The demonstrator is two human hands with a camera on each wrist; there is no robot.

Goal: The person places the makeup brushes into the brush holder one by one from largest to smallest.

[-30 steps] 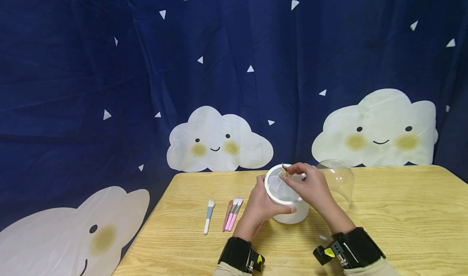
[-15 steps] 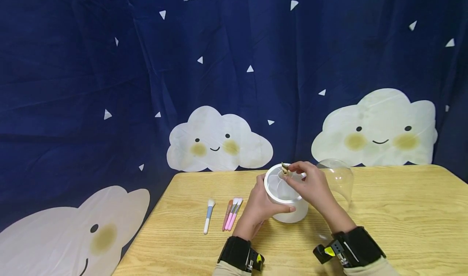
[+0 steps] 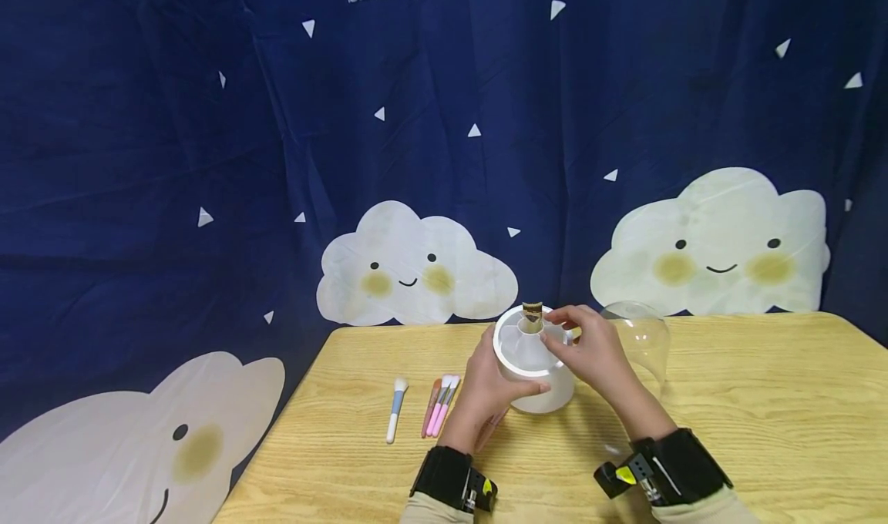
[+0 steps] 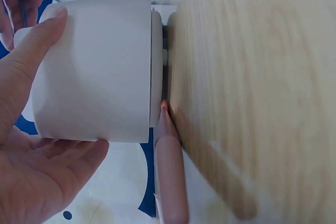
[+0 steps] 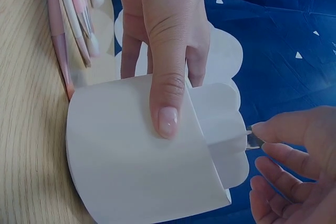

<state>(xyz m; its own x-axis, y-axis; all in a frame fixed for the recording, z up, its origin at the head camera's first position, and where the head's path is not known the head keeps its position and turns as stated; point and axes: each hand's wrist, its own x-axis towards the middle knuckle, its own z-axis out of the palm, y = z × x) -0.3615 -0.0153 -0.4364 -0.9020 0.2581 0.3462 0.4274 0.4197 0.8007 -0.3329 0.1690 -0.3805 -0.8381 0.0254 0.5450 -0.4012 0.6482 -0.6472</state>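
Observation:
My left hand (image 3: 489, 381) grips a white round holder (image 3: 544, 397) from its left side, thumb across its front wall. In the head view its top shows several divided compartments around a raised middle. A small gold-brown tab (image 3: 533, 313) with a dark pattern sticks up from that middle. My right hand (image 3: 590, 347) pinches at the tab's right edge, thumb and index fingertips meeting there in the right wrist view, where the tab (image 5: 254, 139) is mostly hidden. The left wrist view shows the holder's base (image 4: 156, 72) close over the table.
A clear dome (image 3: 645, 347) stands behind my right forearm on the wooden table (image 3: 763, 416). Left lie a blue-and-white makeup brush (image 3: 396, 412), a brownish brush (image 3: 431, 408) and two pink brushes (image 3: 444, 404). Another pinkish brush (image 4: 170, 177) lies beside the holder. A dark blue curtain (image 3: 444, 85) hangs behind.
The holder and my left hand have shifted slightly left and tipped. The tab has turned from edge-on to face the head camera. My right hand has stayed nearly in place.

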